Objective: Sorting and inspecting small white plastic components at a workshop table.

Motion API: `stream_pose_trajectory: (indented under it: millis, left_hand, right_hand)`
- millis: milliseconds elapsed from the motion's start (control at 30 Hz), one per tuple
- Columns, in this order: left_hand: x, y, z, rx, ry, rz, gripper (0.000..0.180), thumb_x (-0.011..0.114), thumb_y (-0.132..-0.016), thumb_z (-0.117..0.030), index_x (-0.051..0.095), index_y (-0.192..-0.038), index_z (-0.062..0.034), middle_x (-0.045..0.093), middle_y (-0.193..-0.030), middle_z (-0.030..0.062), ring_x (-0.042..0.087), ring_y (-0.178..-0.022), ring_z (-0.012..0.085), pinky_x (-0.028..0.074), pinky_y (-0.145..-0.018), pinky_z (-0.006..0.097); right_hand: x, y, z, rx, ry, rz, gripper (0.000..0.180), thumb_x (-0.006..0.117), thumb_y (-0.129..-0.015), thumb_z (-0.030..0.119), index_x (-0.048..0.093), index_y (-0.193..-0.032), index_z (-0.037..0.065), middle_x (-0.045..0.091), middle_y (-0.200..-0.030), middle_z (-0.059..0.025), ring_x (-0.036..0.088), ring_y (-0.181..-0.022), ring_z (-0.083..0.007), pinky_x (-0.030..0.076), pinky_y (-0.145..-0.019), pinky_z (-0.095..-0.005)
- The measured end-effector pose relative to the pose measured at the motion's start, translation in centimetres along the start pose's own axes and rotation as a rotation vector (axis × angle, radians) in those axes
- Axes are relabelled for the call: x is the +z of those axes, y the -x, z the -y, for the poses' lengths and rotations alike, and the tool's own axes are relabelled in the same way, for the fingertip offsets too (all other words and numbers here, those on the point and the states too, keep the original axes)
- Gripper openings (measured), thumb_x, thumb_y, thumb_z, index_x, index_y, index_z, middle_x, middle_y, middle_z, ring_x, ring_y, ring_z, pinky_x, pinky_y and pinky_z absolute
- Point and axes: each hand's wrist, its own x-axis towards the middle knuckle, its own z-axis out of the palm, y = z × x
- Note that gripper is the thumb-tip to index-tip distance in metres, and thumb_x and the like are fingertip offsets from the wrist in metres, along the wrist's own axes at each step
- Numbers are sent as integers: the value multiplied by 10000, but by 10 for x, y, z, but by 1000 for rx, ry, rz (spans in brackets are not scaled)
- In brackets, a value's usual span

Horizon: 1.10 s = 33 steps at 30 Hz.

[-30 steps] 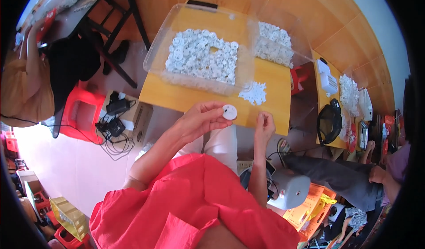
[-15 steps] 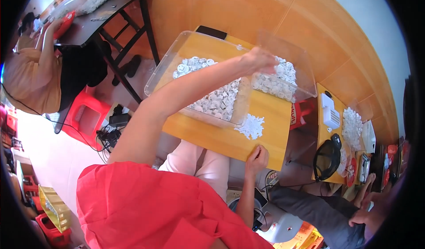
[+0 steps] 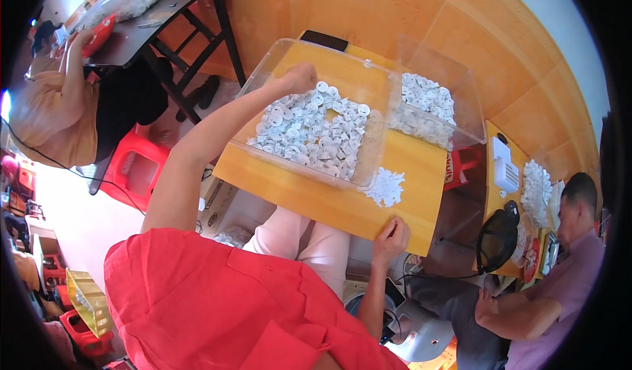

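My left hand (image 3: 299,79) hovers at the far left side of a big clear plastic bin (image 3: 297,178), its fingers curled together; whatever they hold, if anything, is hidden. Many small white round plastic parts (image 3: 309,133) lie loose in that bin. At the table's near right, my right hand (image 3: 393,236) rests by the edge with fingers bent and thumb pressed against them; I cannot make out anything between them. Just beyond it lies a small heap of flat white pieces (image 3: 383,188). A second clear bin (image 3: 475,106) at the far right holds more white parts (image 3: 428,100).
The wooden table (image 3: 415,166) stands against an orange tiled wall. A black phone (image 3: 324,40) lies at its far edge. To the right, a person (image 3: 559,291) sits by another table with a black fan-like object (image 3: 497,238). Another person (image 3: 56,110) works at the dark table, left, near a red stool (image 3: 131,166).
My left hand has swung from the second bin back left over the big bin. My right hand stays by the table edge. The view has shifted, and the person at right shows more.
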Motion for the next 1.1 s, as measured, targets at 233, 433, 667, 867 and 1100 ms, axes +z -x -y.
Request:
stream_pose_trajectory:
  millis: [233, 433, 667, 867, 1100]
  left_hand:
    - [42, -22, -15, 207, -393, -194, 103, 576, -683, -74, 618, -768, -33, 610, -849, 198, 592, -852, 343, 481, -731, 418]
    - [68, -35, 1, 248, -338, -231, 168, 522, -656, -47, 583, -812, -34, 584, -870, 198, 566, -844, 359, 466, -713, 442]
    - [60, -29, -4, 189, -276, -65, 333, 724, -582, -133, 549, -844, -25, 585, -844, 170, 568, -846, 326, 457, -746, 386]
    - [55, -6, -25, 184, -248, -59, 404, 742, -582, -134, 492, -884, -37, 566, -851, 175, 547, -858, 336, 440, -746, 383]
    - [3, 38, -73, 59, 259, 48, 308, 708, -704, -137, 477, -885, -41, 563, -778, 119, 594, -683, 182, 471, -581, 292]
  right_hand:
    - [-2, 8, -4, 33, 22, -4, 71, 527, -826, 50, 569, -835, -7, 551, -733, -151, 524, -671, -334, 413, -589, -412]
    - [4, 0, -6, 12, 37, -12, 69, 537, -827, 55, 577, -854, 6, 574, -781, -149, 549, -716, -316, 437, -629, -384]
    - [2, -2, -3, 13, 4, -7, 47, 540, -807, 28, 567, -839, 6, 535, -718, -133, 523, -666, -311, 411, -579, -394]
    - [-3, 1, -1, 15, -27, 4, 64, 559, -792, 39, 578, -850, 21, 531, -719, -129, 515, -663, -306, 404, -579, -393]
    - [-15, -9, 21, -37, -20, 238, 222, 613, -761, 84, 629, -982, 76, 491, -738, -87, 479, -706, -260, 393, -624, -367]
